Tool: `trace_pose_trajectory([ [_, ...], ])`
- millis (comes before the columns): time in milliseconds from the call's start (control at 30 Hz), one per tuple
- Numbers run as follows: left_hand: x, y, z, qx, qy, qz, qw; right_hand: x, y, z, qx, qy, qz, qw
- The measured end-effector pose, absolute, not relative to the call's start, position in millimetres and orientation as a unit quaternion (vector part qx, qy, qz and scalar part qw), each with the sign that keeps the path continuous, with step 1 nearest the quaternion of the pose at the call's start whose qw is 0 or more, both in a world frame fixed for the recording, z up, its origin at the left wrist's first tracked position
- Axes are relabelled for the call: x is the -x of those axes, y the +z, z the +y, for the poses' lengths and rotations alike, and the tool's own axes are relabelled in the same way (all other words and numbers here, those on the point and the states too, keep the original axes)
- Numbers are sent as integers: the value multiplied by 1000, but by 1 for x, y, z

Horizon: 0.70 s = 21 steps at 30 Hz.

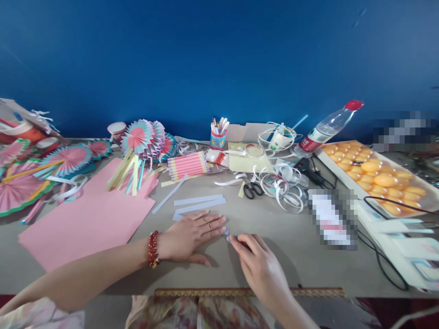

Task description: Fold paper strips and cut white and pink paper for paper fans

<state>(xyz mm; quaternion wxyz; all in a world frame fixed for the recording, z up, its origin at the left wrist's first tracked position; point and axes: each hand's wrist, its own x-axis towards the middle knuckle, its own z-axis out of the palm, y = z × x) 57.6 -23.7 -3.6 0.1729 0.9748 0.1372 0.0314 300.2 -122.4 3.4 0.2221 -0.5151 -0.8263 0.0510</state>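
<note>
My left hand (194,235), a red bead bracelet on its wrist, lies flat on the table with fingers stretched out. Under it is a pale lavender paper strip, mostly hidden. The strip's end (227,232) shows just past my left fingertips, where my right hand (257,260) pinches it between thumb and forefinger. Just beyond my left hand rest more lavender strips (199,199), and another strip (169,194) slants off to the left. Pink paper sheets (89,219) lie left of the hands.
Pleated paper fans (137,137) crowd the back left. Behind the hands are a pink-and-yellow paper roll panel (188,165), a pen cup (218,138), scissors (253,190) and curled white strips (291,189). A bottle (322,130), a glue gun (310,171) and a box of orange balls (377,178) stand right.
</note>
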Motion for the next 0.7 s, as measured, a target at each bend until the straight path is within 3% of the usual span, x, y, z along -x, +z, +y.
trace_pose_trajectory([
  [700, -48, -2, -20, -972, 14, 165, 168, -291, -3, -124, 519, 45, -828, 209],
])
